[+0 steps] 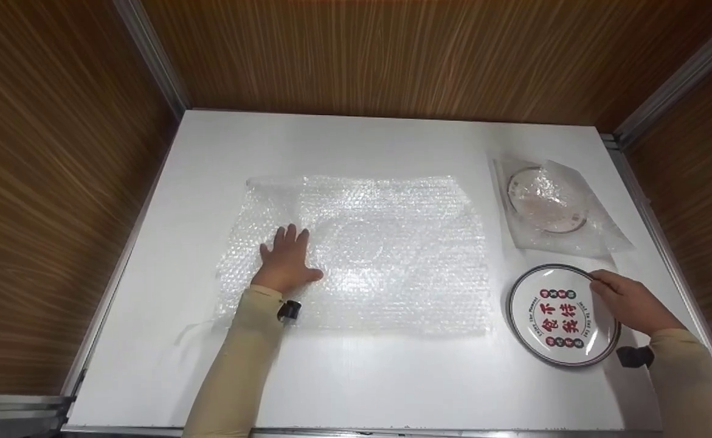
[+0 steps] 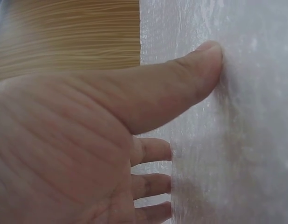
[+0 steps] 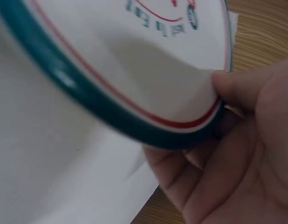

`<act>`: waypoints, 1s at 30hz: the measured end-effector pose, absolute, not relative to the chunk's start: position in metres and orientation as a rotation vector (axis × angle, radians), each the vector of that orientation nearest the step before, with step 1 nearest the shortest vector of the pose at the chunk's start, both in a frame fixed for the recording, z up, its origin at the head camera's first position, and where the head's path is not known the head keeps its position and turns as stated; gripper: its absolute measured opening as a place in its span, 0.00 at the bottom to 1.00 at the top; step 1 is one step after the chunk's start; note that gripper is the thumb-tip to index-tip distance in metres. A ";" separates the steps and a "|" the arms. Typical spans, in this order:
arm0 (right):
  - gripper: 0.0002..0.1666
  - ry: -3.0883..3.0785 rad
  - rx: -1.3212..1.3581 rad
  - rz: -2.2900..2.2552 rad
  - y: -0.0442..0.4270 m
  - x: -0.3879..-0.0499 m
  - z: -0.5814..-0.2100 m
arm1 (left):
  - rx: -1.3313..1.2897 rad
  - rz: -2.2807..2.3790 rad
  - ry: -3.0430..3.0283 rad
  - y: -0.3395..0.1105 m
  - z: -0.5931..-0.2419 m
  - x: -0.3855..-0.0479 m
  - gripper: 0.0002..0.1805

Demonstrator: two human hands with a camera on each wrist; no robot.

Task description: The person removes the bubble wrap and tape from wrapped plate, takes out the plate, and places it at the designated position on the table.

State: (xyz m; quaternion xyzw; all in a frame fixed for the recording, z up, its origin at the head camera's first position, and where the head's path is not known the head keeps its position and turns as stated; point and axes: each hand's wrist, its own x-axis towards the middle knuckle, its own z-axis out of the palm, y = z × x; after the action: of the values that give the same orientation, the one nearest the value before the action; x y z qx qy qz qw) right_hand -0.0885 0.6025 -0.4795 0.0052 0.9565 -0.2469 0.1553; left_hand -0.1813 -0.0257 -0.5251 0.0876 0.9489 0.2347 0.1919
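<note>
A sheet of bubble wrap lies spread across the middle of the white table. My left hand rests on its left part with the fingers spread; in the left wrist view the thumb touches the plastic. At the right front, my right hand grips a round white plate by its right rim. Red and black lettering marks the plate's face. In the right wrist view the thumb lies on top of the dark teal rim and the other fingers are underneath.
Behind the held plate, another plate lies wrapped in bubble wrap at the table's right side. Wood-grain panels with metal edge strips enclose the white table at the back, left and right.
</note>
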 end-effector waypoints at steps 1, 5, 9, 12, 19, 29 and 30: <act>0.36 2.719 0.022 -0.691 0.604 -0.091 -0.481 | 0.240 0.660 2.666 -0.026 -0.525 -0.181 0.57; 0.35 2.687 0.043 -0.646 0.605 -0.103 -0.485 | 0.220 0.664 2.673 -0.027 -0.526 -0.180 0.57; 0.28 2.717 0.038 -0.593 0.607 -0.113 -0.491 | 0.208 0.666 2.680 -0.026 -0.527 -0.178 0.57; 0.25 2.730 0.028 -0.561 0.608 -0.120 -0.495 | 0.201 0.668 2.682 -0.024 -0.528 -0.177 0.57; 0.26 2.770 -0.003 -0.573 0.608 -0.128 -0.498 | 0.174 0.681 2.698 -0.021 -0.531 -0.175 0.57; 0.26 2.912 -0.036 -0.557 0.595 -0.130 -0.483 | 0.192 0.730 2.774 -0.015 -0.521 -0.171 0.56; 0.24 2.968 -0.025 -0.539 0.590 -0.129 -0.478 | 0.212 0.727 2.805 -0.012 -0.518 -0.170 0.54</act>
State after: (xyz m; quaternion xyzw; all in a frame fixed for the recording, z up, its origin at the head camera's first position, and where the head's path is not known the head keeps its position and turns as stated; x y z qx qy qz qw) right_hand -0.1292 0.5902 -0.4780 -0.0083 0.9819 -0.1784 0.0625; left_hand -0.1700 -0.0124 -0.5179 0.0724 0.9588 0.2484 0.1177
